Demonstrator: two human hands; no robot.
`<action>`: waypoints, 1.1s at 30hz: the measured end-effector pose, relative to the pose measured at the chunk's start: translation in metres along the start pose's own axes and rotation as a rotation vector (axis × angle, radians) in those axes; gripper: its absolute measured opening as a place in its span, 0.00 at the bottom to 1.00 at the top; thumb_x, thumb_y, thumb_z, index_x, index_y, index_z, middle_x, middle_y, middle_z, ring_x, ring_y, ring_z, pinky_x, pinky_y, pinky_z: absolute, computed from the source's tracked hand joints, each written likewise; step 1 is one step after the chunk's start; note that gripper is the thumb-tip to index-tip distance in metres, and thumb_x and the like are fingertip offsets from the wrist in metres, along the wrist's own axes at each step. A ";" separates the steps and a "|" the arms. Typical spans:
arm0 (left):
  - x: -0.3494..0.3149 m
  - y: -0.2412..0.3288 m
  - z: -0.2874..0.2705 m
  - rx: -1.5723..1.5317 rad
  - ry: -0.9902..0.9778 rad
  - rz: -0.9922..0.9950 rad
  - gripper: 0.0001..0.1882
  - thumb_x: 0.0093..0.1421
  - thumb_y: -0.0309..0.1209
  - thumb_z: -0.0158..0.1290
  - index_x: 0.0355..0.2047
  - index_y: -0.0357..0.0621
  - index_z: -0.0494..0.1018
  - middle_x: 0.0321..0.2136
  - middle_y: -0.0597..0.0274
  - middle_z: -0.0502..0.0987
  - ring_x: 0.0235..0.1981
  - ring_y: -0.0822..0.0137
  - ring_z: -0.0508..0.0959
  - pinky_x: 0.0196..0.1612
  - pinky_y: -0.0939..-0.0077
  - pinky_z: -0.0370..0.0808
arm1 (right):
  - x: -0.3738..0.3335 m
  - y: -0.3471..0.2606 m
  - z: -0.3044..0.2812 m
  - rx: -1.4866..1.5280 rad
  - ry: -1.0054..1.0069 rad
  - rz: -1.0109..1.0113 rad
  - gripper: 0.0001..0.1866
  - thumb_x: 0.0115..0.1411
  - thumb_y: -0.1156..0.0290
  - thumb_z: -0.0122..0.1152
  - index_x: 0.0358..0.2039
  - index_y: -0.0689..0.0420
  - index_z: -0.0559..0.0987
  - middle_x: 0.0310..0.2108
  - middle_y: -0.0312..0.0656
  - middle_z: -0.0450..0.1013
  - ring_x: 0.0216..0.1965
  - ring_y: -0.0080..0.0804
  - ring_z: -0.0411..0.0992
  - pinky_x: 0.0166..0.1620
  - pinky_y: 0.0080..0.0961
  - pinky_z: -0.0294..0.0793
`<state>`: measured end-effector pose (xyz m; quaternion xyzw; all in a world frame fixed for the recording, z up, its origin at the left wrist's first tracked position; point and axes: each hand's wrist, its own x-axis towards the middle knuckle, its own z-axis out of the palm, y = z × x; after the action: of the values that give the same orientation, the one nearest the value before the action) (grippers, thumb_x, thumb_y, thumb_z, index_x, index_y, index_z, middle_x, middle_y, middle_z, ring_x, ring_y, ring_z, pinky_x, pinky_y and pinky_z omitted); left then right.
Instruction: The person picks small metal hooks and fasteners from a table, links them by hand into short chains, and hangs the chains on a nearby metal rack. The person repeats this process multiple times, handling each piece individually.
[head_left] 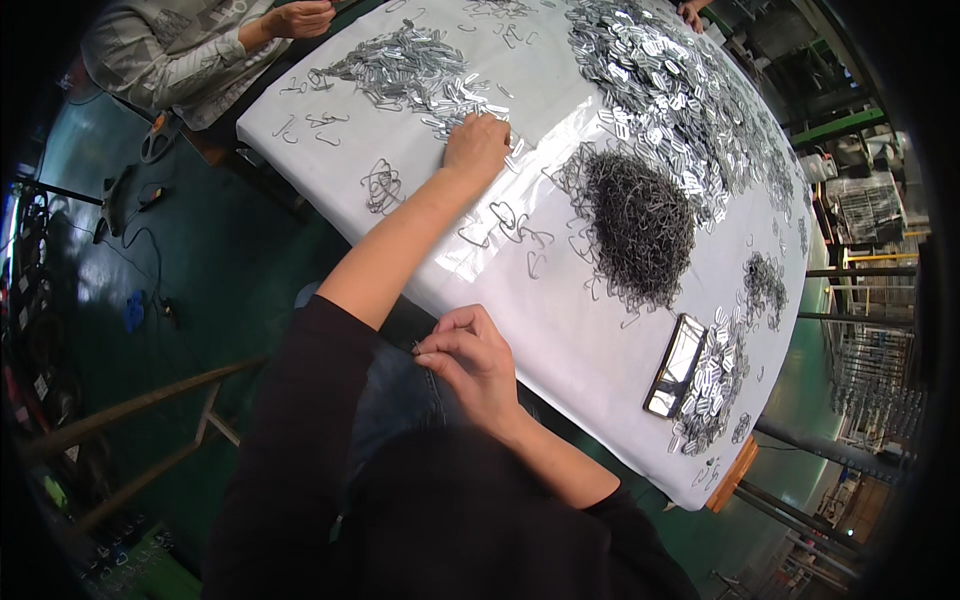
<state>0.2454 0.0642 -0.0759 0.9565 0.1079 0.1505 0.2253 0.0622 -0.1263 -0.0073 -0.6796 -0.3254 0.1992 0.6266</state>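
Observation:
My left hand [478, 146] reaches over the white-covered table [560, 340] to the near edge of a pile of small flat silvery metal clips [405, 65]. Its fingers curl downward and are partly hidden; a clip [515, 150] lies right by them. Nearer to me, off the table's front edge, my right hand [478, 365] pinches a tiny thin metal piece [416, 348] between thumb and fingertips. Bent wire hooks [510, 222] lie loose between my hands, some on a clear plastic strip [465, 255] stretched across the cover.
A dark heap of wire hooks [642, 230] sits mid-table, with a large spread of silvery clips [670, 100] behind it. A phone [675, 366] lies beside a smaller clip pile [712, 385] at right. Another person's hand [300, 18] shows at the far left, another [690, 14] at the far edge.

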 end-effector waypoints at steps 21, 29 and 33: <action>-0.032 -0.014 -0.040 -0.210 -0.002 -0.027 0.07 0.51 0.28 0.57 0.30 0.40 0.77 0.27 0.57 0.79 0.33 0.57 0.77 0.39 0.64 0.74 | -0.012 -0.001 0.017 -0.042 -0.016 -0.010 0.06 0.51 0.76 0.68 0.31 0.59 0.81 0.35 0.37 0.67 0.37 0.27 0.70 0.39 0.23 0.70; -0.104 -0.015 -0.071 -0.536 0.033 -0.154 0.08 0.55 0.29 0.59 0.34 0.39 0.79 0.30 0.58 0.81 0.31 0.69 0.80 0.36 0.76 0.74 | -0.013 0.006 0.020 -0.026 -0.006 0.021 0.05 0.52 0.75 0.67 0.31 0.58 0.81 0.35 0.37 0.66 0.35 0.26 0.69 0.38 0.22 0.70; -0.133 -0.004 -0.085 -0.902 0.006 -0.368 0.08 0.56 0.26 0.59 0.35 0.36 0.77 0.29 0.61 0.81 0.31 0.75 0.79 0.34 0.81 0.73 | -0.013 0.004 0.019 -0.031 0.023 0.040 0.06 0.50 0.76 0.67 0.30 0.58 0.82 0.34 0.40 0.68 0.35 0.31 0.70 0.40 0.25 0.70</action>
<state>0.0925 0.0655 -0.0374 0.7283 0.1997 0.1428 0.6398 0.0409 -0.1215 -0.0155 -0.6977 -0.3077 0.1988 0.6156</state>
